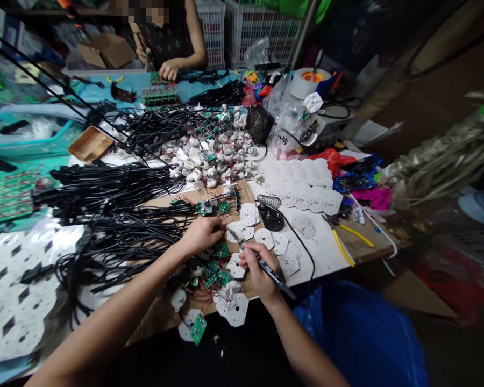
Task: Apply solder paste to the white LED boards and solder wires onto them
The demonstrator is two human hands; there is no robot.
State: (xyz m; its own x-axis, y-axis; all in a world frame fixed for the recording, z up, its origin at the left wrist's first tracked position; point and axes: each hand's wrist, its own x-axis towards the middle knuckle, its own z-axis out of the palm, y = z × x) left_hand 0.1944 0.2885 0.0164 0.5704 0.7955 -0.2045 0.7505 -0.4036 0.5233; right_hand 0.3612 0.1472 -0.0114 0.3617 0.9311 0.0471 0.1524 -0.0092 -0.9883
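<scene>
My right hand (pixel 258 266) is wrapped round a soldering iron (pixel 273 277), gripped like a pen. The iron's tip points up and left, over a white perforated plate (pixel 246 232). Close to the tip, my left hand (pixel 205 234) is closed with its fingertips pressed together; what they pinch is hidden. Just beyond that hand lie a small green circuit board (pixel 224 207) and a white part (pixel 205 207) with wires. Another green board (pixel 222 249) sits between my hands. Nearer me, several wired boards (pixel 212 275) rest beside loose white plates (pixel 232 309).
Bundles of black cables (pixel 116 188) cover the left. White wired parts (pixel 210 156) are heaped behind my hands, beside a small black fan (pixel 258 124). A coiled iron stand (pixel 270 215) and yellow-handled pliers (pixel 342 244) lie to the right. Across the table, another person's hand (pixel 170 69) is near boards.
</scene>
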